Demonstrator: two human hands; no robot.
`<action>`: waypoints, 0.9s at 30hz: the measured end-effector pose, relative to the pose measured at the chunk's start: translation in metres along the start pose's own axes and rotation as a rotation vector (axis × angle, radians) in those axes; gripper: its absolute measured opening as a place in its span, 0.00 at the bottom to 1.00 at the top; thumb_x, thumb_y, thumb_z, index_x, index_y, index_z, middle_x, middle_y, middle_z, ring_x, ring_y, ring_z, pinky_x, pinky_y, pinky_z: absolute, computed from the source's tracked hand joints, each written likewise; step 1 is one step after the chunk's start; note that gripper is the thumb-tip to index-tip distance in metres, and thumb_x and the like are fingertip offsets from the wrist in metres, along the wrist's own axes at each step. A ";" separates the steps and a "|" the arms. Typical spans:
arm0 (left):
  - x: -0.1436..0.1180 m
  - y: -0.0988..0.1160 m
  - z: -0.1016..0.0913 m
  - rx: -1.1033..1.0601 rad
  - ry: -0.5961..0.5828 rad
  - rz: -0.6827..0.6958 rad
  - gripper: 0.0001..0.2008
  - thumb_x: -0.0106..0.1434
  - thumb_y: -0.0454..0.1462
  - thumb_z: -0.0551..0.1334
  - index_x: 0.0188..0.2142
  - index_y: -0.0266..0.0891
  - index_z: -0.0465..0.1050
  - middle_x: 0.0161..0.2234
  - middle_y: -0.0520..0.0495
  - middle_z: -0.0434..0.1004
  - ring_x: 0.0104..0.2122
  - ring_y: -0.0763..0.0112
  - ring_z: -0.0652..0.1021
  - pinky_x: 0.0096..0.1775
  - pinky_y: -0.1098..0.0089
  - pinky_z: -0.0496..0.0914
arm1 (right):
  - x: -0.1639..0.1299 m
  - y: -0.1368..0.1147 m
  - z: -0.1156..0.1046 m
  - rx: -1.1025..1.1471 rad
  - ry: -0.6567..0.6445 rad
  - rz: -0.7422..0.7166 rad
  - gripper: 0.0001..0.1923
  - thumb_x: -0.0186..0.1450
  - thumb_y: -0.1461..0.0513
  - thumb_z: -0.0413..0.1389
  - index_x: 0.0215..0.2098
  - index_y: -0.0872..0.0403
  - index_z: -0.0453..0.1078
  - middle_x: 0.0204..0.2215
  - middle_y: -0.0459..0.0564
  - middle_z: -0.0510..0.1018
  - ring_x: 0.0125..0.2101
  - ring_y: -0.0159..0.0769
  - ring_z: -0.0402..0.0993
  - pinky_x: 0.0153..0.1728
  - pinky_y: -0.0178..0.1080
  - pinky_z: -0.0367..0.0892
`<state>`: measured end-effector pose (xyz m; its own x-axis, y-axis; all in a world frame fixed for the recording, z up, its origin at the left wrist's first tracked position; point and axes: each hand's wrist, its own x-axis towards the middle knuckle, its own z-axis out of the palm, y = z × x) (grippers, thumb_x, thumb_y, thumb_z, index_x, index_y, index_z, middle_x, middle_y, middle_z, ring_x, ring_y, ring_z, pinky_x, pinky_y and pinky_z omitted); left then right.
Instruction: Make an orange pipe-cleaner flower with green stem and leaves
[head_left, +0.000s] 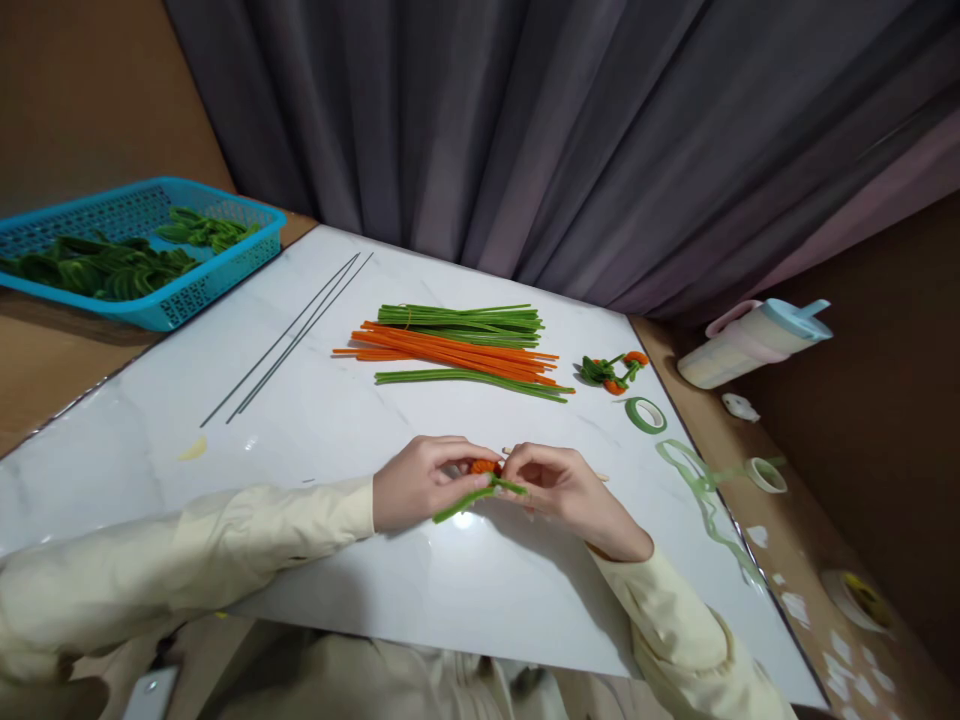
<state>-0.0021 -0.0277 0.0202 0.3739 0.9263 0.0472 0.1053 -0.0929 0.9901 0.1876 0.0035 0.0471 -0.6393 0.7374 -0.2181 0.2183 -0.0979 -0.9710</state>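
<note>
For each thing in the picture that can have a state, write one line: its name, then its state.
left hand: pinching the orange-and-green piece
right hand: pinching the same piece
orange-and-green piece: held between both hands
blue basket: holding green pieces
green tape roll: lying flat
jug: lid on

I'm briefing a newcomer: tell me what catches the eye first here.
The fan of long orange and green fuzzy pipe cleaners at the white board's middle stands out. Nearer, the left hand and right hand pinch a small orange-and-green pipe-cleaner piece. A blue plastic basket sits far left.
</note>
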 end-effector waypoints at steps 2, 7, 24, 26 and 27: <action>-0.001 0.001 -0.001 -0.066 -0.055 0.001 0.15 0.56 0.35 0.59 0.44 0.31 0.72 0.37 0.42 0.70 0.34 0.70 0.72 0.33 0.73 0.72 | 0.000 -0.001 0.000 -0.001 0.017 0.028 0.14 0.52 0.56 0.63 0.25 0.58 0.65 0.18 0.41 0.67 0.16 0.23 0.59 0.18 0.29 0.54; -0.003 0.002 -0.002 -0.123 -0.095 0.075 0.21 0.53 0.35 0.64 0.48 0.33 0.69 0.39 0.42 0.68 0.37 0.68 0.73 0.37 0.69 0.73 | -0.002 -0.004 0.002 -0.040 0.075 0.036 0.15 0.52 0.55 0.63 0.25 0.57 0.65 0.15 0.41 0.67 0.15 0.23 0.59 0.15 0.29 0.53; -0.007 -0.006 -0.001 0.195 0.101 0.417 0.13 0.60 0.32 0.59 0.45 0.36 0.72 0.36 0.43 0.75 0.34 0.70 0.76 0.35 0.72 0.71 | -0.015 -0.020 -0.004 -0.030 -0.117 0.085 0.16 0.65 0.51 0.48 0.33 0.57 0.61 0.26 0.46 0.68 0.23 0.28 0.69 0.14 0.27 0.62; -0.008 -0.008 -0.001 0.241 0.066 0.522 0.15 0.60 0.30 0.58 0.48 0.36 0.69 0.36 0.42 0.74 0.35 0.69 0.75 0.37 0.71 0.71 | -0.016 -0.019 0.000 -0.050 -0.150 0.133 0.18 0.65 0.50 0.47 0.32 0.57 0.62 0.25 0.46 0.68 0.22 0.27 0.69 0.13 0.27 0.61; -0.008 -0.009 -0.002 0.263 0.052 0.561 0.16 0.60 0.29 0.58 0.49 0.36 0.68 0.37 0.41 0.74 0.36 0.69 0.75 0.37 0.71 0.71 | -0.017 -0.019 0.002 -0.061 -0.149 0.150 0.18 0.65 0.49 0.47 0.32 0.57 0.62 0.25 0.45 0.68 0.21 0.27 0.68 0.13 0.27 0.61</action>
<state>-0.0076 -0.0342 0.0115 0.3936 0.7264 0.5634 0.1321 -0.6512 0.7473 0.1924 -0.0086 0.0685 -0.6970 0.6102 -0.3766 0.3611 -0.1551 -0.9195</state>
